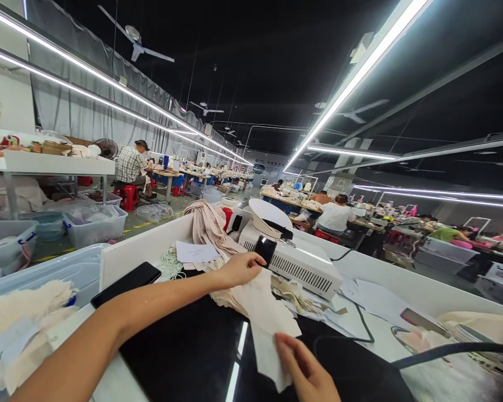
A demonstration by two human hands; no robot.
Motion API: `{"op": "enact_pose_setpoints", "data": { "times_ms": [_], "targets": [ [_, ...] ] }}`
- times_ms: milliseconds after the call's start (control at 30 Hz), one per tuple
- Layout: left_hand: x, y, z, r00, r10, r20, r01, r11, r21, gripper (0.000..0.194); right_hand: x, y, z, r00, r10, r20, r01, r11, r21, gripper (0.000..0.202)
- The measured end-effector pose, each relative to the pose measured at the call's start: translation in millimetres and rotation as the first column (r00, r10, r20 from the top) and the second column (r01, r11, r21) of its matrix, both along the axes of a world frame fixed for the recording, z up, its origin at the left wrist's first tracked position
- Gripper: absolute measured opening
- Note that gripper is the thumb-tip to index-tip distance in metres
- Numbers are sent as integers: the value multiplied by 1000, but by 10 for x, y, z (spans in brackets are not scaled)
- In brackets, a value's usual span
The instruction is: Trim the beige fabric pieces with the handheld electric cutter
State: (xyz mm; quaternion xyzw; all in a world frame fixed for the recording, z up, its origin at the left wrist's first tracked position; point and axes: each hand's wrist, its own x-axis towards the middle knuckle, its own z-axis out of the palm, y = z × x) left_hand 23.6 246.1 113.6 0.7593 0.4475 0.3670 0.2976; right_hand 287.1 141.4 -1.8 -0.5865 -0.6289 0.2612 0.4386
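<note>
A pale cream fabric piece [270, 312] stretches over a glossy black work surface [193, 340]. At its near right edge, my right hand [308, 368] is closed, with the thumb and fingers pinching the cloth. My left hand [241, 269] reaches across to the far end of the piece, its fingers curled together; what lies between the fingertips is hidden. Just beyond that hand is a white vented machine [302, 268] with a small dark screen [265, 249]. Draped strips of pinkish-beige fabric [212, 226] are heaped behind my left wrist.
A black phone [128, 283] and a white paper slip [197, 252] lie on the left. Fabric scraps [299, 293] sit before the machine. A dark cable [456, 349] crosses the right side. Blue bins [94, 223] stand left. Other people work at sewing tables beyond the white partition [146, 245].
</note>
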Motion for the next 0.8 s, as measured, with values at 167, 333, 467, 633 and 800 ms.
{"op": "enact_pose_setpoints", "data": {
  "times_ms": [167, 333, 467, 633, 800],
  "targets": [
    [-348, 271, 7, 997, 74, -19, -74, 997, -19, 37, 151, 576, 232, 983, -181, 20, 181, 983, 26, 80],
    [-487, 285, -234, 989, 97, -112, -102, 994, -41, 38, 71, 1047, 86, 967, -232, 108, 218, 967, 130, 66],
    [-565, 271, -412, 975, 77, -208, -101, 989, -111, 40, -49, 1239, -161, 961, -186, 205, 128, 956, 265, 57],
    [-1071, 378, -325, 947, 84, -310, -123, 987, -106, 43, -109, 1231, -385, 943, -142, 300, -5, 898, 440, 71],
    [-1699, 476, -142, 855, 213, -473, -223, 974, 35, 40, -130, 1184, -408, 939, -50, 340, -144, 842, 521, 83]
  ]
}}
